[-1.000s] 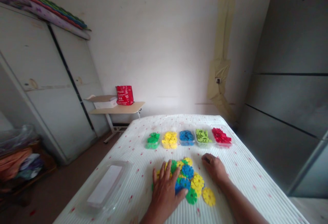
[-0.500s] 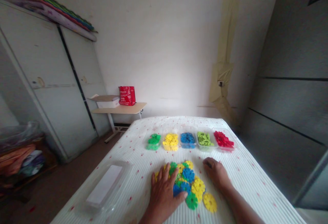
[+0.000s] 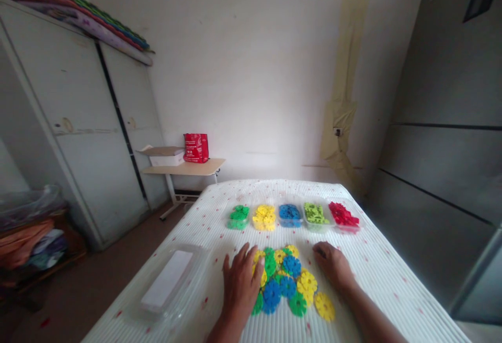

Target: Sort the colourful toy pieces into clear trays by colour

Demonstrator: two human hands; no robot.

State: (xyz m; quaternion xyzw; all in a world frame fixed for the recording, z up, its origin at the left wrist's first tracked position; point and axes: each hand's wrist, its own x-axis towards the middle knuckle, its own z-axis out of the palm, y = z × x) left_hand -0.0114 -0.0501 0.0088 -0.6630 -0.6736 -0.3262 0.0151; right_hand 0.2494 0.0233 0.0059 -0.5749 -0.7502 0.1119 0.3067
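Note:
Flower-shaped plastic discs, several of them blue (image 3: 271, 297), yellow (image 3: 307, 282) and green (image 3: 298, 305), lie in a loose, overlapping cluster on the striped cloth. At the cluster's left edge is my left hand (image 3: 242, 280), palm down with fingers stretched out. Its thumb side is against the yellow discs, partly covering them. My right hand (image 3: 332, 264) rests on the cloth to the right of the cluster, apart from it. Its fingers are curled in, and no disc shows in them.
Behind the cluster stand clear tubs of green (image 3: 238, 224), yellow (image 3: 264, 223), blue (image 3: 290, 220), light-green (image 3: 316, 218) and red pieces (image 3: 345, 216). A clear plastic container with a white strip (image 3: 168, 281) lies at left. A side table (image 3: 184, 168) holds a red bag (image 3: 196, 148) and a box (image 3: 167, 157).
My left hand has shifted left off the middle of the cluster, uncovering blue and green discs. My right hand stays in place, curled. The camera view has moved slightly.

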